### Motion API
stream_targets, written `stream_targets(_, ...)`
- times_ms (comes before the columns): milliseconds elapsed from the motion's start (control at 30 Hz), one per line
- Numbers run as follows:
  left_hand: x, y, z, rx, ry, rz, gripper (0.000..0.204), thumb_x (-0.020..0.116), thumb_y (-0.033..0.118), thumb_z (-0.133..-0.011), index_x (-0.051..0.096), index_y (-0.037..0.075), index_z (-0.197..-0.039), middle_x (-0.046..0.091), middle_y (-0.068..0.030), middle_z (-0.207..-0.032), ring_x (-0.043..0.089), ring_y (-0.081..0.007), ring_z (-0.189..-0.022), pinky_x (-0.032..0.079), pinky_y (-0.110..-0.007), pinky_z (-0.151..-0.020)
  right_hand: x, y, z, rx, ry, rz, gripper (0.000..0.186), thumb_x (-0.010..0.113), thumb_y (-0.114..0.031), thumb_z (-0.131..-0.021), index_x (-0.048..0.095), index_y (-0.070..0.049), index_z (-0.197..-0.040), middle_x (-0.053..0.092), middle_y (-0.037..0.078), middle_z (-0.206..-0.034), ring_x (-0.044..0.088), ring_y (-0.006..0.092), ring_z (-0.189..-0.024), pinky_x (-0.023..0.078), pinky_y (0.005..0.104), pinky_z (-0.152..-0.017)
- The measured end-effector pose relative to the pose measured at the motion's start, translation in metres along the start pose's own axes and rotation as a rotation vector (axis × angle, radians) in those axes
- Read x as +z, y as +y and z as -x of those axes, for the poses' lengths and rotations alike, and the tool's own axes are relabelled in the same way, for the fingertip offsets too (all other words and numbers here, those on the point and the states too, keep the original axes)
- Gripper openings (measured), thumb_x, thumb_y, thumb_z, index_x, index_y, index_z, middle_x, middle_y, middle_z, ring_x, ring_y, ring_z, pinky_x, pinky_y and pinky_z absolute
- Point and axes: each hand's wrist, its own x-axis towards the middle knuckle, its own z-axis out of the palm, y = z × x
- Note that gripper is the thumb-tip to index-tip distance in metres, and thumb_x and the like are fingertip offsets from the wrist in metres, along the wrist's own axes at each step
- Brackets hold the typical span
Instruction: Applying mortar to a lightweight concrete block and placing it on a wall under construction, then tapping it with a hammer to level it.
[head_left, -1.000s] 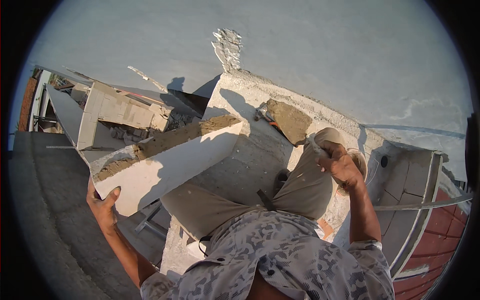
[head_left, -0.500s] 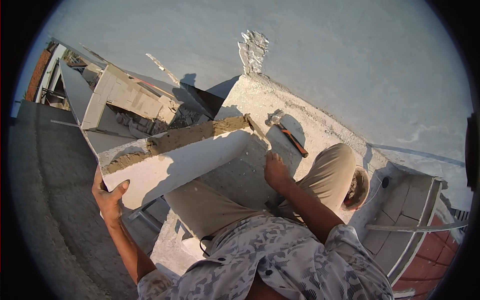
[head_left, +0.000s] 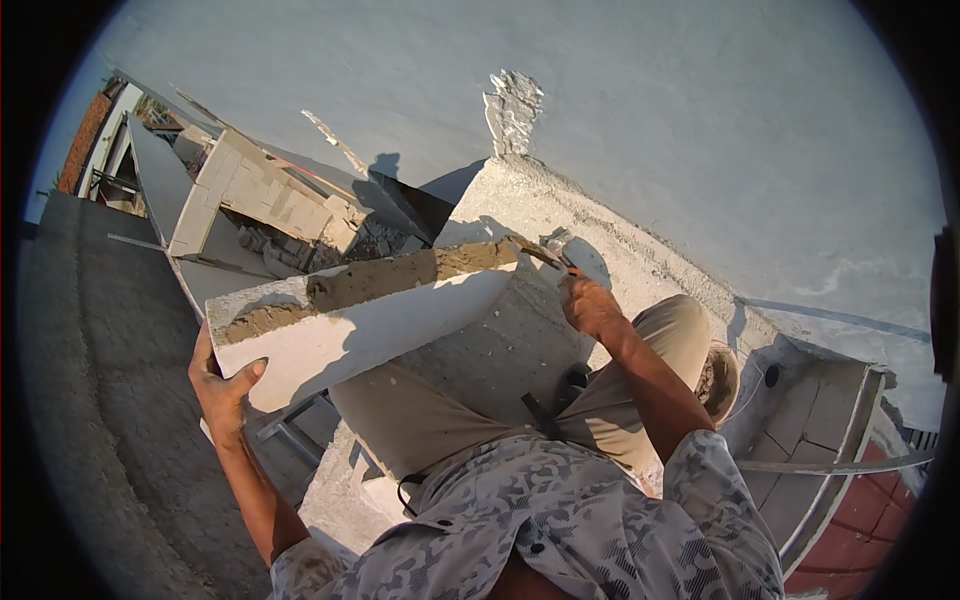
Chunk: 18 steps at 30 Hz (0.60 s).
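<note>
A long white block point(head_left: 400, 325) is tilted above my left thigh, with wet grey-brown mortar point(head_left: 385, 275) spread along its upper narrow side. My left hand point(head_left: 222, 390) grips the block's near left end, thumb on the front face and fingers behind it. Closed round a trowel's handle is my right hand point(head_left: 595, 308). The trowel's blade point(head_left: 538, 252), seen nearly edge-on, meets the mortar at the block's far right end. Just behind the trowel lies a hammer point(head_left: 560, 240) on the pale ledge, mostly hidden by my right hand.
Beyond the ledge point(head_left: 590, 215) rises a grey plastered wall point(head_left: 720, 130) with a rough patch point(head_left: 514, 110). A bucket point(head_left: 727, 385) holding mortar stands right of my right knee. Broken blocks and rubble point(head_left: 290, 250) lie lower at the left; a curved strip point(head_left: 840, 467) crosses blockwork at right.
My right hand has moved right with the trowel, whose blade has swung to lie more sideways at the block's end. The hammer is now largely covered. My left hand still holds the block.
</note>
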Motion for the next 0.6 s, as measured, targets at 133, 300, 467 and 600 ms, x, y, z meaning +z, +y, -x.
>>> stream_targets(133, -0.007, 0.005, 0.008, 0.001, 0.014, -0.034, 0.093, 0.093, 0.019, -0.064, 0.053, -0.009, -0.143, 0.069, -0.0150, -0.124, 0.065, -0.0230, -0.113, 0.048, -0.034, -0.102, -0.018, -0.019, -0.026, -0.367, -0.140, -0.025, 0.026, 0.067, -0.020, -0.087, 0.066, -0.004, -0.108, 0.072, 0.020, -0.099, 0.069, 0.0427, -0.093, 0.058, 0.0492, -0.081)
stream_targets(300, 0.004, 0.009, 0.004, 0.017, 0.007, 0.042, 0.094, 0.095, 0.014, -0.061, 0.054, -0.010, -0.142, 0.069, -0.0151, -0.123, 0.067, -0.0214, -0.109, 0.050, -0.033, -0.100, -0.086, -0.086, -0.006, -0.451, -0.105, -0.066, 0.030, 0.067, -0.018, -0.086, 0.067, -0.004, -0.112, 0.072, 0.022, -0.101, 0.069, 0.0414, -0.098, 0.057, 0.0485, -0.084)
stream_targets(467, 0.013, 0.024, 0.005, 0.028, 0.004, 0.043, 0.092, 0.095, 0.010, -0.059, 0.056, -0.010, -0.140, 0.070, -0.0146, -0.122, 0.067, -0.0208, -0.109, 0.051, -0.033, -0.100, -0.140, -0.163, 0.018, -0.439, -0.244, -0.045, 0.039, 0.066, -0.014, -0.086, 0.064, 0.000, -0.122, 0.069, 0.025, -0.111, 0.067, 0.0440, -0.101, 0.055, 0.0510, -0.087)
stream_targets(600, 0.018, 0.034, 0.004, 0.041, -0.020, 0.044, 0.089, 0.094, 0.007, -0.058, 0.058, -0.008, -0.138, 0.071, -0.0133, -0.120, 0.067, -0.0191, -0.107, 0.051, -0.032, -0.099, -0.178, -0.219, 0.038, -0.593, -0.090, -0.240, 0.040, 0.067, -0.013, -0.086, 0.064, 0.002, -0.123, 0.068, 0.026, -0.114, 0.067, 0.0460, -0.102, 0.054, 0.0512, -0.088)
